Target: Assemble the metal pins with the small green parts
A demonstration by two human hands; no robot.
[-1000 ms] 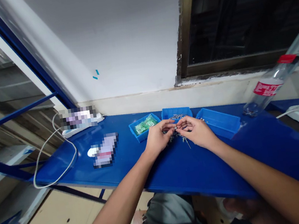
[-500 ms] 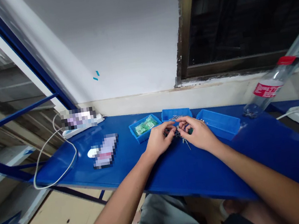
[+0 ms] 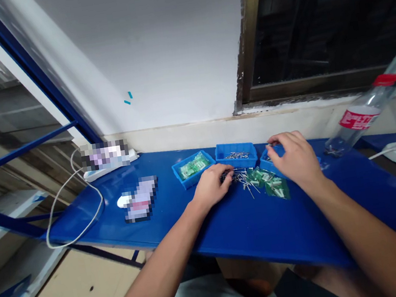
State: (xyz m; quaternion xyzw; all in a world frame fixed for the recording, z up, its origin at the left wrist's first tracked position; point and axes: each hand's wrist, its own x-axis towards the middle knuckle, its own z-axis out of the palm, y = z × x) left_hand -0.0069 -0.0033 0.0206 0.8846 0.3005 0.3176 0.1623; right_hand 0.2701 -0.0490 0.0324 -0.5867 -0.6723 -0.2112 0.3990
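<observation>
Thin metal pieces point(image 3: 244, 179), like long screws or pop rivets, lie in a loose pile on the blue table. My left hand point(image 3: 209, 185) rests at the pile's left side, fingers curled together; whatever they hold is hidden. My right hand point(image 3: 294, 158) is over the right blue bin point(image 3: 266, 162), thumb and fingers drawn together around something small and dark that I cannot make out. Between the hands lie green-tinted bags of small light-coloured parts point(image 3: 276, 187). Behind the pile, the middle blue bin point(image 3: 235, 147) holds more thin metal pieces.
A left blue bin point(image 3: 187, 185) contains more green packets. Farther left are a blurred-out flat item point(image 3: 141, 199), a white round object point(image 3: 124, 200) and a white power strip with a cable point(image 3: 111, 166). A plastic bottle point(image 3: 359, 119) stands at the back right.
My right hand has moved right, from beside my left hand to above the right bin. The pile and green bags are now uncovered. My left hand has hardly moved.
</observation>
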